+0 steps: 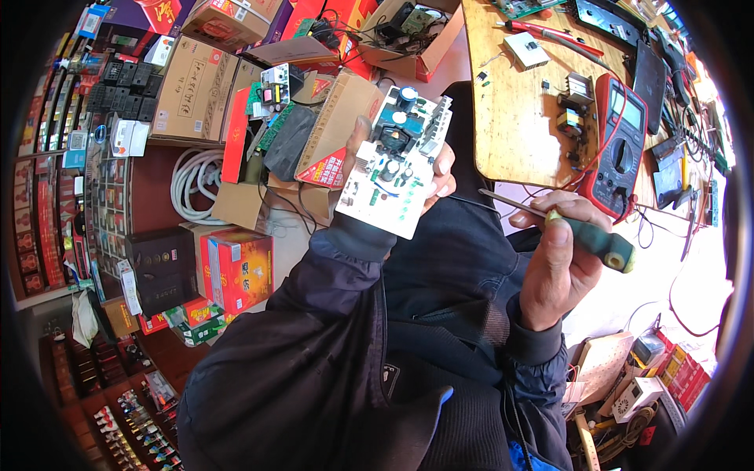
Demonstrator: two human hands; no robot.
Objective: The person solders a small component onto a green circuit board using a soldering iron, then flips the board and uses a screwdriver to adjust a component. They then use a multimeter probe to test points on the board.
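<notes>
My left hand (442, 169) is closed on a white circuit board (383, 196), gripping it from behind with fingertips at its right edge. The board carries capacitors, dark components and a heatsink, and is tilted up toward me. My right hand (554, 275) is closed around a screwdriver (593, 239) with a dark green handle, its metal shaft pointing left toward the board without touching it. A second thin dark shaft or wire (471, 204) runs between the hands; I cannot tell what it is. Both hands are over my lap.
A wooden bench (503, 133) at upper right bears a red multimeter (616, 141), components and tools. Cardboard boxes (192, 94), a coiled white cable (196, 188) and red boxes (239, 271) lie left. Shelves of small goods line the far left. Assorted clutter (628, 400) sits lower right.
</notes>
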